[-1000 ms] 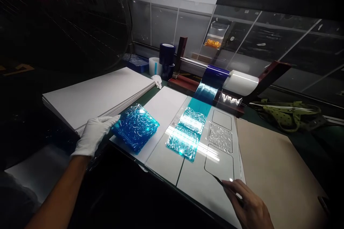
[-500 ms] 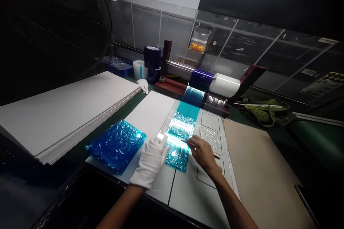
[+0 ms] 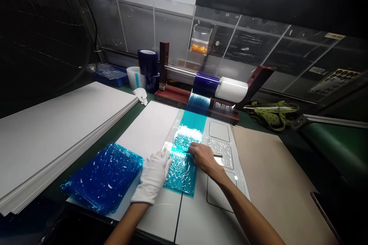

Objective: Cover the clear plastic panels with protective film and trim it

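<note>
Low in the centre, the white-gloved left hand [image 3: 153, 176] rests open, holding nothing, at the edge of a crinkled teal film strip [image 3: 181, 174]. The strip runs lengthwise from the blue film roll [image 3: 202, 84] toward the viewer. The bare right hand [image 3: 204, 159] closes on a slim metal tool [image 3: 217, 155] above the strip. A blue film stack [image 3: 102, 176] lies just left.

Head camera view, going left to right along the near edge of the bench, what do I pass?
White board stack → blue film pile → gloved left hand → bare right hand → tan sheet
</note>
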